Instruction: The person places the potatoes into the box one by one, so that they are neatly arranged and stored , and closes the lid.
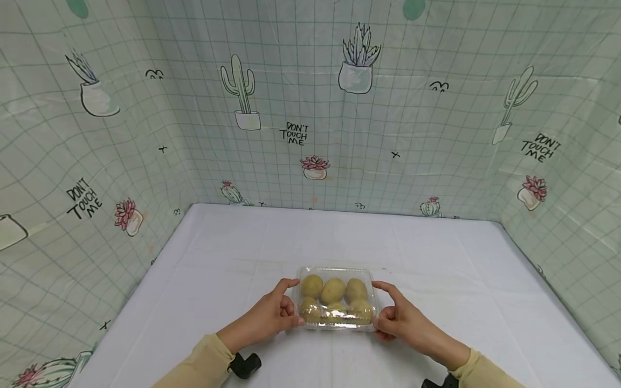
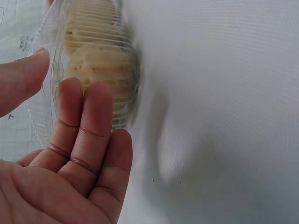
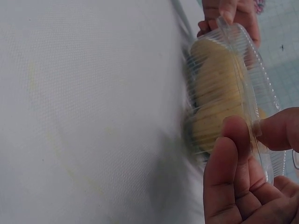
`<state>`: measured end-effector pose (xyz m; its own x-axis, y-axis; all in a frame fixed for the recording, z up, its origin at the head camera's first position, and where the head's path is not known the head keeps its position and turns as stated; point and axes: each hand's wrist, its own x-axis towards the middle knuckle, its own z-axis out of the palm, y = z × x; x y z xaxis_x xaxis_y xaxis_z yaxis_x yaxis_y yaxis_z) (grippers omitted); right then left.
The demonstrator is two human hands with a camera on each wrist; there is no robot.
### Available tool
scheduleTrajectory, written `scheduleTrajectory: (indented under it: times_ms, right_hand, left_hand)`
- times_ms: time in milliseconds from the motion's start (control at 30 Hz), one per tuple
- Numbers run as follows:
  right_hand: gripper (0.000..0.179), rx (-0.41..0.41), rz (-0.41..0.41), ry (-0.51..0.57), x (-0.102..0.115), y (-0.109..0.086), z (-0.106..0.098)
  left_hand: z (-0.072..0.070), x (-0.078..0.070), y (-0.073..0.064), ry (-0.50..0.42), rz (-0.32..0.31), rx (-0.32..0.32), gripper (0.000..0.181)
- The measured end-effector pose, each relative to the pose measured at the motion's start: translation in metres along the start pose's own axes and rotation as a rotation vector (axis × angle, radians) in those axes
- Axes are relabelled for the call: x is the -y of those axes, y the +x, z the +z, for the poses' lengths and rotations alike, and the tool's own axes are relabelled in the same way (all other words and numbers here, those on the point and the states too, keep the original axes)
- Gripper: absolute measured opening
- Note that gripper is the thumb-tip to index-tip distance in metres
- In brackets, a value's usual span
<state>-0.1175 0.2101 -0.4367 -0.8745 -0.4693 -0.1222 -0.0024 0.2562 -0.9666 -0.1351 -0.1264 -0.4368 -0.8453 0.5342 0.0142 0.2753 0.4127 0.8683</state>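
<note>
A clear plastic clamshell box (image 1: 335, 326) sits on the white-covered table with its lid down. Through the plastic show several round, yellowish, speckled fruits or vegetables (image 1: 333, 291), set in two rows. My left hand (image 1: 267, 315) grips the box's left end, index finger by the far corner and thumb at the near one. At the opposite end, my right hand (image 1: 407, 322) holds the right side. In the right wrist view, its thumb (image 3: 278, 130) and a fingertip pinch the rim. The left wrist view has the middle fingers (image 2: 96, 112) against the ribbed side wall.
White cloth (image 1: 233, 242) covers the table around the box. A grid-patterned curtain (image 1: 291, 97) with cactus drawings rises along the back and both sides. Black wrist mounts (image 1: 245, 366) sit below the sleeves, close over the cloth.
</note>
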Motion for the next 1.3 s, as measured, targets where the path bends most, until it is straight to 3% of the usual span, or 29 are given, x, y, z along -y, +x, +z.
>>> scheduleTrajectory:
  times_ms: [267, 500, 667, 933, 1300]
  right_hand:
    - [0.079, -0.008, 0.011, 0.0, -0.001, 0.001, 0.0]
    - [0.078, -0.001, 0.008, -0.039, -0.002, 0.0, -0.001]
    - [0.075, -0.002, -0.023, -0.151, -0.001, -0.002, -0.003]
    - [0.075, 0.016, -0.052, -0.301, 0.004, -0.002, -0.008]
    - [0.073, 0.057, -0.066, -0.474, 0.015, -0.004, -0.02]
  left_hand:
    - [-0.001, 0.001, 0.0, 0.009, 0.009, 0.002, 0.079]
    - [-0.002, 0.004, -0.002, 0.083, 0.008, 0.011, 0.079]
    - [-0.005, 0.004, -0.004, 0.175, 0.022, 0.013, 0.079]
    - [-0.006, 0.003, -0.006, 0.389, 0.051, -0.04, 0.077]
    - [-0.007, -0.002, -0.01, 0.545, 0.081, -0.089, 0.079]
